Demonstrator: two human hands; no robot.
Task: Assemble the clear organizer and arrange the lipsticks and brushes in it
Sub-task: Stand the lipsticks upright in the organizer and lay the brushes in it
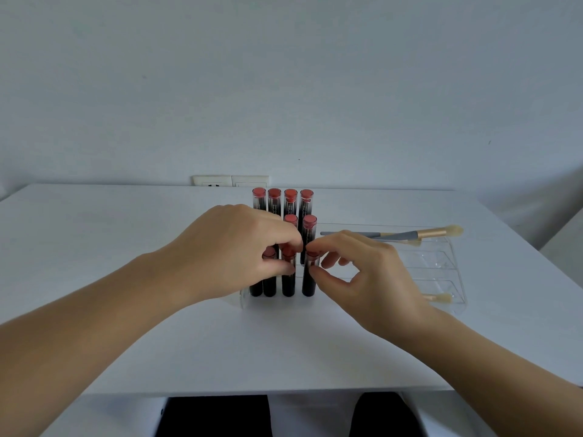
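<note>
Lipsticks [288, 241] stand upright in the organizer [454, 279]; my left hand [239, 247] and right hand [362, 272] each pinch a front-row tube to seat it, brushes [410, 234] at 2 o'clock.

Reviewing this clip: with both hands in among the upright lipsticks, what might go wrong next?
1. The left hand and right hand pinch neighbouring front-row lipsticks; a nudge could topple the closely packed upright tubes.
2. The clear organizer is hard to see, so a tube may miss its slot.
3. The brushes lie loosely across it and may roll.
</note>
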